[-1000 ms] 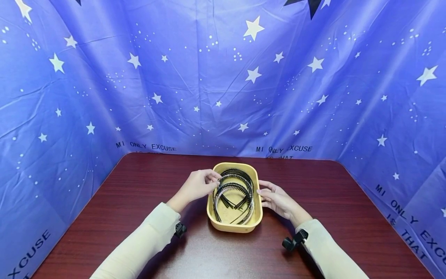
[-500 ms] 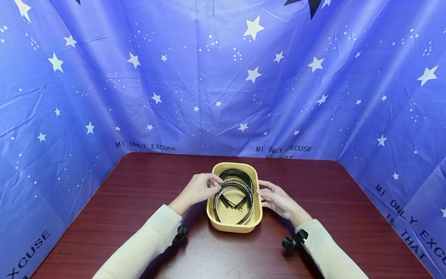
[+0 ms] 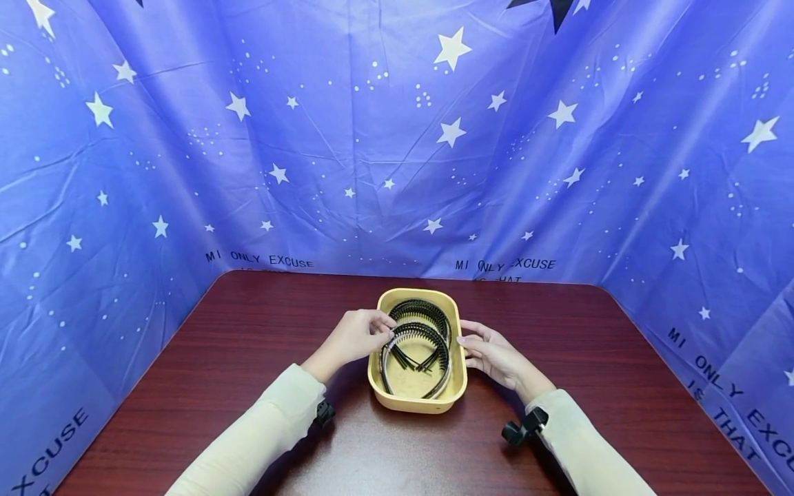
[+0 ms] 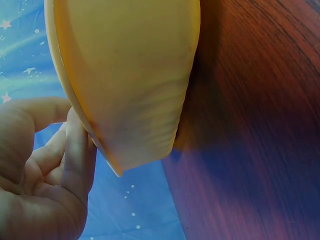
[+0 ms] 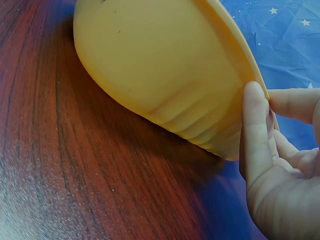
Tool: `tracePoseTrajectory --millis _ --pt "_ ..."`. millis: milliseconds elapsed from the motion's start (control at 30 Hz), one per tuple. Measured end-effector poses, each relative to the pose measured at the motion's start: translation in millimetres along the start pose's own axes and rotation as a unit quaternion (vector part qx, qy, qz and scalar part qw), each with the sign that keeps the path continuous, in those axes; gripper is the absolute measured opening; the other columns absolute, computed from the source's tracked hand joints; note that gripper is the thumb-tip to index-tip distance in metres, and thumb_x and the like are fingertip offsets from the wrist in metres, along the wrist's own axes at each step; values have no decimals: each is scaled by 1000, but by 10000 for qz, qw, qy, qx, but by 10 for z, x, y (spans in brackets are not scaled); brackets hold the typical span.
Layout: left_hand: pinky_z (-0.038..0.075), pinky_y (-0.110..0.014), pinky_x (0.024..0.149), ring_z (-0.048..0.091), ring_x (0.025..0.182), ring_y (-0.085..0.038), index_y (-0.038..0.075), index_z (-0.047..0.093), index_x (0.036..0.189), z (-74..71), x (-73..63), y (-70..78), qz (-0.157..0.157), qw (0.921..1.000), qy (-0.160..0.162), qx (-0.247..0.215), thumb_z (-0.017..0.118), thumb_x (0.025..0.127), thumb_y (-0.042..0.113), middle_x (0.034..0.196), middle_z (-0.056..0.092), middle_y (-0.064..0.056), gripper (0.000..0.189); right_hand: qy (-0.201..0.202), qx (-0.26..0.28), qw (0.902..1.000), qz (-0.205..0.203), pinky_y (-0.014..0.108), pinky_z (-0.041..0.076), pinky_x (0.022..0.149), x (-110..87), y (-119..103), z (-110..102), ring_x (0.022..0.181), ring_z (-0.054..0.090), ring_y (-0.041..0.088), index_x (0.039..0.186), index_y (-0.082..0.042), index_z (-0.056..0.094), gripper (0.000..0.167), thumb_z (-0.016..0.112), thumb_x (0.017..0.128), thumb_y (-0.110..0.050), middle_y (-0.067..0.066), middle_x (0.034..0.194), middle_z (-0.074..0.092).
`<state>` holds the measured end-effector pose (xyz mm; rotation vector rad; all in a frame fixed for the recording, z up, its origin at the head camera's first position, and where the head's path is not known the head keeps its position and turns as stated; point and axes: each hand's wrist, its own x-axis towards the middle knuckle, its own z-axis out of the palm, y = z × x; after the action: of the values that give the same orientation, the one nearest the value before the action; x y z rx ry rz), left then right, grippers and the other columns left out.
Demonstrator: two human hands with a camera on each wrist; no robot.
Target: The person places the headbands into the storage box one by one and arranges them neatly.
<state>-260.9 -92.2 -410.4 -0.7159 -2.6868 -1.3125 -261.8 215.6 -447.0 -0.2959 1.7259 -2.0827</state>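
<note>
A yellow rectangular plastic bin (image 3: pixel 418 404) with rounded corners stands on the table, with several black toothed headbands inside. One group of headbands (image 3: pixel 426 308) lies at the far end. A nearer group (image 3: pixel 444 358), some with a pale or clear band, curves through the middle, tips toward the near end. At the left rim my left hand (image 3: pixel 355 337) pinches a nearer headband at its side; the left wrist view hides the headband behind the bin wall (image 4: pixel 130 85). My right hand (image 3: pixel 496 355) holds the right rim, its thumb against the outer wall (image 5: pixel 165 65).
The dark red wood table (image 3: pixel 260 324) surrounds the bin. A blue curtain with stars (image 3: pixel 397 138) hangs behind and at both sides. A black wrist mount (image 3: pixel 526 427) sits at the right cuff, and another mount (image 3: pixel 324 412) at the left.
My left hand has shifted slightly right and nearer, drawing a headband away from the far group and against the nearer ones. The right hand and bin have stayed in place.
</note>
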Motion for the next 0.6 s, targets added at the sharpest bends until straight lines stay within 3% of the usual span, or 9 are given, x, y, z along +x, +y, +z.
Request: tracePoseTrajectory --millis 600 --pt "57 -22 60 63 68 -8 6 75 98 17 -1 -22 -48 10000 8 -14 75 85 8 78 68 5 13 51 45 10000 5 28 59 76 -1 16 -1 83 68 14 153 7 17 64 54 102 -4 7 101 68"
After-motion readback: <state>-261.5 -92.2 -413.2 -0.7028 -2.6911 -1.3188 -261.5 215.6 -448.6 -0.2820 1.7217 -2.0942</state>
